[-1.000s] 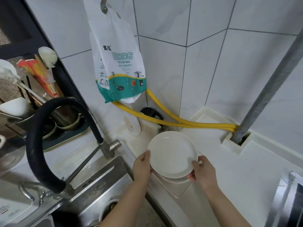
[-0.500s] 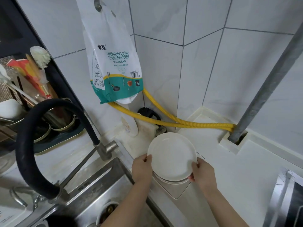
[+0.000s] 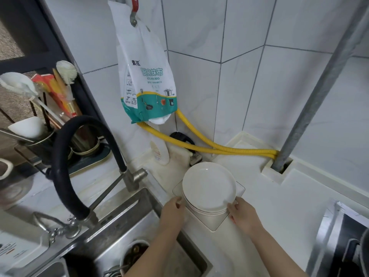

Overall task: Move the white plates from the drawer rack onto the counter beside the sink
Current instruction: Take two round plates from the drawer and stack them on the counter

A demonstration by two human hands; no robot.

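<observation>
The black faucet hose (image 3: 65, 156) arches over the steel sink (image 3: 123, 222). The left hand (image 3: 172, 213) grips the left rim of the stack of white plates (image 3: 208, 186). The stack sits on a clear square tray (image 3: 214, 221) on the white bench (image 3: 279, 206), right of the sink. The right hand (image 3: 244, 215) grips its right rim.

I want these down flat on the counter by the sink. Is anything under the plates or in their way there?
Yes. A square clear mat lies on the counter directly under the stack of white plates, which the left hand and right hand hold at its edges. Nothing else visible blocks the spot.
</observation>
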